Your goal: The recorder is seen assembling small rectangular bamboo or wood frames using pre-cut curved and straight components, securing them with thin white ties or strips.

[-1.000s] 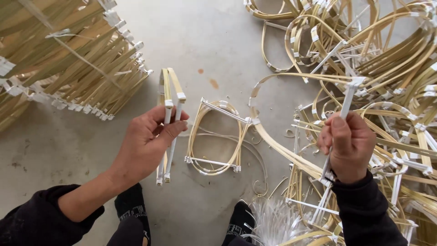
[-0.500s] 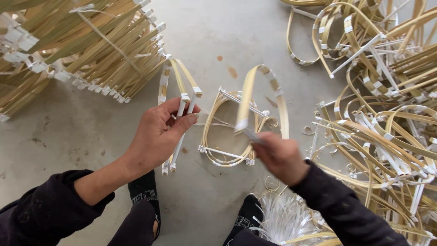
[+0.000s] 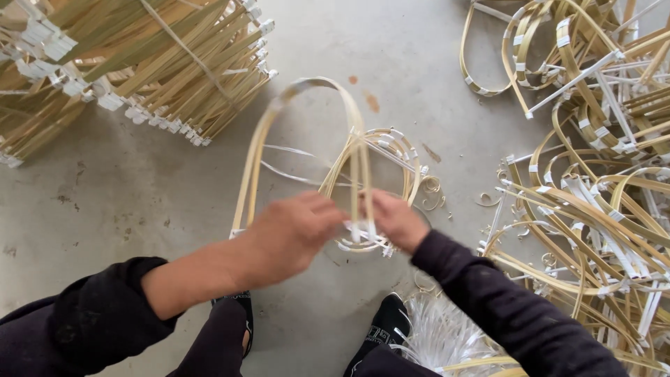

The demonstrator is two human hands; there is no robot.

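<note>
- My left hand (image 3: 289,234): fingers curled, closed on the lower ends of a bent bamboo loop (image 3: 307,132); motion blur hides the exact grip.
- My right hand (image 3: 394,220): closed, pinching the same loop's strip ends where white ties bind them, just beside my left hand.
- Bent bamboo loop: pale strip arched into a tall hoop, rising away from both hands, its top farthest from me, its legs coming down into my grip.
- Tied hoop frame (image 3: 391,157): smaller bundle of curved strips with white bindings, lying on the concrete floor (image 3: 153,202) directly beyond my right hand, partly behind the loop.
- Stacked bundle of straight bamboo strips (image 3: 139,63): well beyond my left hand, ends wrapped in white.
- Loose heap of curved strips (image 3: 600,174): out past my right hand, tangled, with white ties.
- White strands (image 3: 447,335): a bunch on the floor below my right forearm, beside my black shoe (image 3: 384,328).
- Shavings (image 3: 433,188): small curls on the floor near my right hand.
</note>
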